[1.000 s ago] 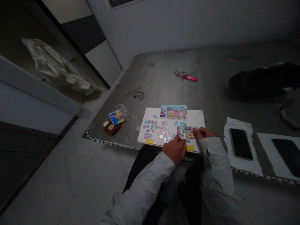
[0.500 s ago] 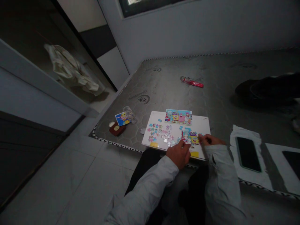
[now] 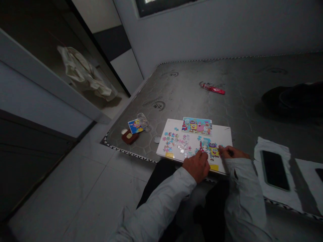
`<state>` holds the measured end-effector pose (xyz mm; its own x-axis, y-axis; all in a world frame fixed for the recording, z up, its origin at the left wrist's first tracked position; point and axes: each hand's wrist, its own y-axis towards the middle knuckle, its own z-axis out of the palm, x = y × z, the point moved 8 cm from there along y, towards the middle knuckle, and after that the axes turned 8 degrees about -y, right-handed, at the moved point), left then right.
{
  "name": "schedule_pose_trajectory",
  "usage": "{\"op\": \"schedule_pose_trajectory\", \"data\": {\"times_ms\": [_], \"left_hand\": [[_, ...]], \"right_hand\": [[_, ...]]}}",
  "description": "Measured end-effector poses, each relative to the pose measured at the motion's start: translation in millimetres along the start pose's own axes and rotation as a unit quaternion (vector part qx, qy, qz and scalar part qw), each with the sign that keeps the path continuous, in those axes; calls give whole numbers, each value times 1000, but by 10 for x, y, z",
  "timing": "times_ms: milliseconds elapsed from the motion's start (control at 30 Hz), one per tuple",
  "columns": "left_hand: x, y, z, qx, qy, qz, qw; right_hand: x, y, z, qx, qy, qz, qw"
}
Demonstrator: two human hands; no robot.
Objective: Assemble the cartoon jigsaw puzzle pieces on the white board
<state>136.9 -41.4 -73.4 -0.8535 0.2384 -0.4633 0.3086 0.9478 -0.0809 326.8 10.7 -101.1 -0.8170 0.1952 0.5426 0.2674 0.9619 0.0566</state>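
A white board (image 3: 163, 144) lies before me at the near edge of a grey surface. On its right part sits a partly joined jigsaw puzzle (image 3: 214, 151) with a yellow cartoon figure. My left hand (image 3: 197, 165) is closed at the puzzle's lower left, fingertips pressed together; what they pinch, if anything, is hidden. At the puzzle's right edge, my right hand (image 3: 232, 152) is closed with thumb and finger on a small bluish puzzle piece (image 3: 221, 147). Loose puzzle pieces (image 3: 182, 148) are spread over the board's left half. A picture card (image 3: 196, 126) lies along the board's far edge.
Left of the board are a brown case (image 3: 129, 136), a small cartoon card (image 3: 136, 126) and clear plastic packaging (image 3: 142, 120). A red packet (image 3: 212, 88) lies farther back. To the right, a phone (image 3: 274, 170) rests on white cloth, with a dark object (image 3: 292, 97) beyond.
The whole view has shifted, so the scene sits slightly farther right. Both hands stay at the puzzle, with only slight finger movement.
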Motion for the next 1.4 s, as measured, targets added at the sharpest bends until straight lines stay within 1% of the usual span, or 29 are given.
{"op": "schedule_pose_trajectory", "data": {"times_ms": [133, 267, 467, 733, 967, 1100, 1267, 1400], "left_hand": [[5, 4, 11, 1, -5, 1, 1000], [14, 7, 29, 3, -4, -1, 1000], [23, 8, 34, -10, -5, -1, 1000], [24, 9, 43, -7, -22, -5, 1000], [0, 11, 28, -2, -34, -1, 999], [-7, -8, -7, -5, -29, -23, 999], [-14, -24, -4, 17, -20, -52, 998], [6, -30, 4, 6, -10, -73, 997]], "right_hand": [[0, 1, -10, -2, -11, -2, 1000], [-38, 5, 2, -5, 5, 6, 1000], [-67, 29, 57, 15, 6, 2, 1000], [28, -26, -62, -2, 7, 4, 1000], [14, -5, -42, 4, -6, -6, 1000], [-20, 10, -31, -5, -2, -2, 1000], [-27, 11, -20, 4, 0, 2, 1000], [-12, -8, -41, -4, 0, 2, 1000]]}}
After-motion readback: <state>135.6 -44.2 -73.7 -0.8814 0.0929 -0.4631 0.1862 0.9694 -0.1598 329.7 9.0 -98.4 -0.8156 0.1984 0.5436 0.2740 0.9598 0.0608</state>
